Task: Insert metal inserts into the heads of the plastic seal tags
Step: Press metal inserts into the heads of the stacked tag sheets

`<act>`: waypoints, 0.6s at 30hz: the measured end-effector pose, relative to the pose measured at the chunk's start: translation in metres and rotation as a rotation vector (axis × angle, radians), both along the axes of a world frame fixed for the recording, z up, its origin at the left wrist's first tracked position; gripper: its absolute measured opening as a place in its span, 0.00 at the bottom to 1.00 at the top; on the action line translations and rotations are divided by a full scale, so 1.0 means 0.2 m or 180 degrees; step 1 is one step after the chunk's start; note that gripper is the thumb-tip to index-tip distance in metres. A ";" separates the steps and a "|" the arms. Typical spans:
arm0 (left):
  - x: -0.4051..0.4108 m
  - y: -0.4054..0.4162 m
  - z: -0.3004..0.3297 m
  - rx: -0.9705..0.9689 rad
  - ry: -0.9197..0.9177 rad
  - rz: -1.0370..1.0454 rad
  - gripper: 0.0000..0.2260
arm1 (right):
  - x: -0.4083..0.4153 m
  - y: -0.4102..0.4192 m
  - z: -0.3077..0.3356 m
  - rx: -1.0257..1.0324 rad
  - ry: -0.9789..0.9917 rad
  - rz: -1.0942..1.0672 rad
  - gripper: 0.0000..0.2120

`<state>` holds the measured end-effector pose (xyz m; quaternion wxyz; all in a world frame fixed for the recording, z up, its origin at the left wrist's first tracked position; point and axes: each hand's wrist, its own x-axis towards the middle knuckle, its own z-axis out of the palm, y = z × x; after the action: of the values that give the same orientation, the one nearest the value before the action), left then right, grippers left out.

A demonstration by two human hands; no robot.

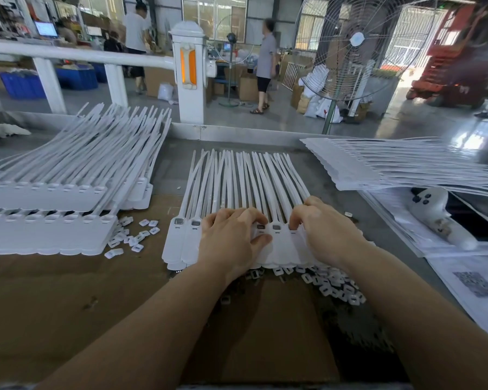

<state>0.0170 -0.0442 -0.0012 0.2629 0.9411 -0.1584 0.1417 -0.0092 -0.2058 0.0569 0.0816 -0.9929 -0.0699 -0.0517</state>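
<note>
A row of joined white plastic seal tags lies in front of me, tails pointing away. Dark metal inserts sit in several heads, such as the one at the far left and one between my hands. My left hand rests on the middle of the row, fingers curled down over the heads, thumb on the flat tag bodies. My right hand lies over the right end, fingertips bent onto a head there. Whether either hand pinches an insert is hidden.
Small loose white pieces lie heaped under the row's near right edge, and more are scattered at left. Stacks of tag rows sit at left and back right. A fan stands beyond the table. Two people stand farther back.
</note>
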 end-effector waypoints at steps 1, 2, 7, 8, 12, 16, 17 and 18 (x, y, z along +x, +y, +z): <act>0.00 0.00 0.00 0.0006 0.0006 -0.0001 0.11 | 0.00 0.00 0.00 0.0002 0.0028 -0.0006 0.17; 0.00 0.00 0.00 0.0007 0.0011 0.0000 0.11 | 0.00 0.00 0.00 0.0010 0.0043 -0.0014 0.17; 0.00 0.00 0.01 -0.0011 0.0025 -0.0003 0.11 | 0.01 0.00 0.00 0.0000 0.0051 0.0017 0.16; 0.00 0.00 0.00 -0.0017 0.0026 -0.0009 0.11 | 0.01 0.00 -0.01 0.0016 0.0038 0.0016 0.15; 0.00 0.00 0.01 -0.0039 0.0038 -0.0020 0.11 | 0.03 -0.02 -0.04 0.0388 -0.0214 -0.0098 0.13; 0.00 0.01 0.03 -0.0115 0.0156 -0.0077 0.10 | 0.02 -0.04 -0.08 0.0745 -0.0641 -0.0209 0.10; 0.01 0.01 0.04 -0.0127 0.0201 -0.0113 0.10 | 0.02 -0.05 -0.10 0.0782 -0.0697 -0.0231 0.09; 0.01 0.01 0.06 -0.0152 0.0251 -0.0153 0.10 | 0.02 -0.05 -0.11 0.0823 -0.0733 -0.0262 0.08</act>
<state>0.0195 -0.0416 0.0098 0.2946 0.9354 -0.1671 0.1019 -0.0053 -0.2152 0.0358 0.1979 -0.9636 -0.0308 -0.1770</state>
